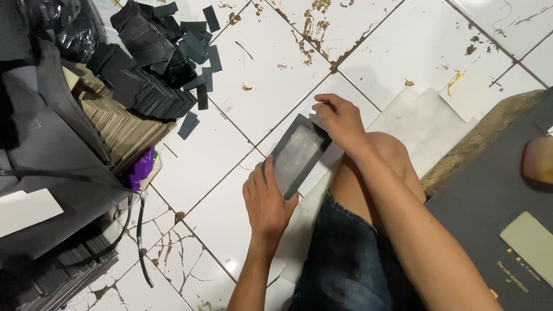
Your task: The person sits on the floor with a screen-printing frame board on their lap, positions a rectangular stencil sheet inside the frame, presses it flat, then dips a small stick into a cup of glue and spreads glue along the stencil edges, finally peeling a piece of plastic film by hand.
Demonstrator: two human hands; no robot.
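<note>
My left hand [266,201] grips the near end of a shallow dark grey box tray [299,154] above the white tiled floor [230,109]; my right hand [341,122] pinches its far corner; black card pieces [155,52] lie heaped well apart.

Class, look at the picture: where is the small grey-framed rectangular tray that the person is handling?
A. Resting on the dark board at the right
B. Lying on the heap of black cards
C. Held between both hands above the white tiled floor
C: the left hand and right hand grip opposite ends of the tray over the tiled floor.
</note>
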